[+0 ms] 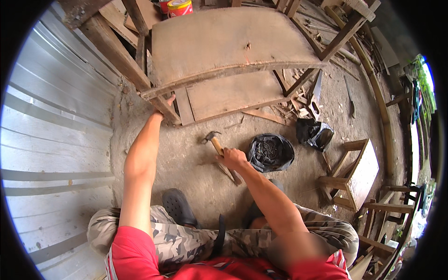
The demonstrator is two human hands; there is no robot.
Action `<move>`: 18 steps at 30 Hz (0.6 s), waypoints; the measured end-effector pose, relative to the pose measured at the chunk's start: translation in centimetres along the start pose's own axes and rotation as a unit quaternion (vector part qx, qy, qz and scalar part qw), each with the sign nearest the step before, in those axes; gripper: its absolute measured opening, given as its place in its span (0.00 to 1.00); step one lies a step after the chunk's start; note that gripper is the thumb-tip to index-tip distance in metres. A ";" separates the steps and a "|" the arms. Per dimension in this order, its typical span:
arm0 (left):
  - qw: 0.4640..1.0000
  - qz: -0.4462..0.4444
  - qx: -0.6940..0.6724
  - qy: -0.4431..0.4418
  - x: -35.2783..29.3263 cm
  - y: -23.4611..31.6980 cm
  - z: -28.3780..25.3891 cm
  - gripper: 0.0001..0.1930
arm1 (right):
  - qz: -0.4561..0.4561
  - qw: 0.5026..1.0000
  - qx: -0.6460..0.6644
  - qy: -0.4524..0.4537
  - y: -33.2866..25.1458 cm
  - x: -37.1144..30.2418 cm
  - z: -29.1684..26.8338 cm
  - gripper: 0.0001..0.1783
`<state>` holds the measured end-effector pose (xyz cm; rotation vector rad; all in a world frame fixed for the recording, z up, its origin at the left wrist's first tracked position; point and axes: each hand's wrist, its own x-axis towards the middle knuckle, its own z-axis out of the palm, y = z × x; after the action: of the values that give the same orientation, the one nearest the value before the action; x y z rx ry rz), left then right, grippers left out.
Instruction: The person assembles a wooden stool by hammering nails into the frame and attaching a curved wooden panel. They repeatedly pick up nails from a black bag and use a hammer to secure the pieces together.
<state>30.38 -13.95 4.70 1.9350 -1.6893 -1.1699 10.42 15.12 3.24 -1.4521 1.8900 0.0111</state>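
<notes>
My right hand is closed round the wooden handle of a claw hammer, its head pointing away from me just above the floor. A short strip of wood shows below that hand. Farther off to the left, my left hand grips a leg at the near corner of a wooden furniture frame; the leg hides part of its fingers. The frame carries a wide, slightly curved panel and a lower board. Right of the hammer sits a black plastic bag, rolled open and full of nails.
Another black bag lies near wood scraps and a handsaw. A small wooden stool rests tipped at the right. Corrugated metal sheeting walls the left side. A red and yellow can stands behind the frame.
</notes>
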 end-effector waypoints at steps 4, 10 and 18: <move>0.994 0.067 -0.068 0.047 1.0 2.3 -6.3 0.48 | 0.033 0.992 -0.063 -0.107 0.2 0.4 -2.7 0.31; 0.962 0.205 -0.179 0.038 0.9 12.9 -13.2 0.44 | 0.045 0.882 0.445 0.145 6.6 3.9 -12.5 0.40; 0.919 0.288 -0.264 0.052 0.8 21.2 -18.5 0.39 | 0.093 0.545 0.740 0.383 4.0 -4.8 -31.8 0.46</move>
<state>29.85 -24.97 30.61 1.0550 -1.5206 -1.1042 -9.73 6.98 27.31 0.0856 1.5599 -1.8889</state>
